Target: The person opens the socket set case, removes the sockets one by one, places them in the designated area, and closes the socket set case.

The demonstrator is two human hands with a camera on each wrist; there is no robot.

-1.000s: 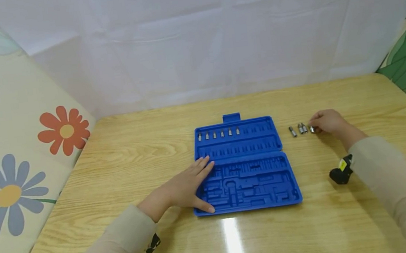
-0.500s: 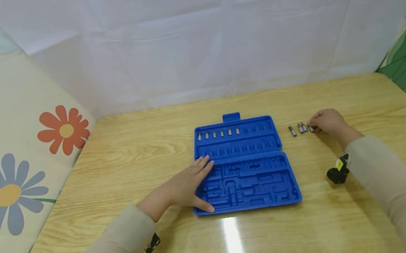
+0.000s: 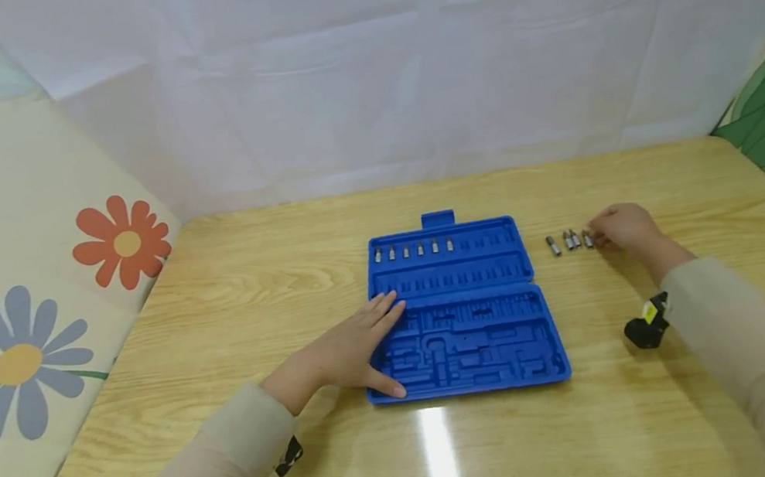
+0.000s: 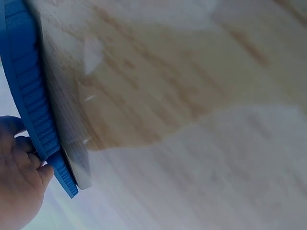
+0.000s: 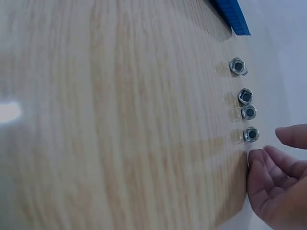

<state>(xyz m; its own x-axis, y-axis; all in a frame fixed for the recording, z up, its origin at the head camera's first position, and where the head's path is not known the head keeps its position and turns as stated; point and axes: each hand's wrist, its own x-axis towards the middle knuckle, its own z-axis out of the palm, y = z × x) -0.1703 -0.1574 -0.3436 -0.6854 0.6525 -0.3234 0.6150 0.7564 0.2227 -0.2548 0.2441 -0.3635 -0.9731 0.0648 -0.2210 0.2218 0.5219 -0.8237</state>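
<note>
A blue tool case (image 3: 465, 288) lies unfolded on the table. My left hand (image 3: 355, 350) rests spread over its left edge, with fingers and thumb on the rim. In the left wrist view the hand (image 4: 21, 172) shows at the side of the case (image 4: 33, 86). Off to the right, my right hand (image 3: 623, 229) is beside the rightmost bit socket (image 3: 589, 240). The right wrist view shows the thumb apart from the bent fingers, nothing between them, and that bit socket (image 5: 251, 134) just beside the fingertips. Other metal bit sockets (image 3: 554, 246) lie in a row to its left.
Several bit sockets (image 3: 420, 249) sit in the upper row of slots at the left of the case. A wooden table (image 3: 247, 284) carries everything, with a white cloth (image 3: 312, 106) hanging behind it. Flower-patterned panels (image 3: 17, 362) stand at the sides.
My right fingers have let go of the rightmost bit socket and shifted slightly right, so it shows more fully. My left hand stays on the case.
</note>
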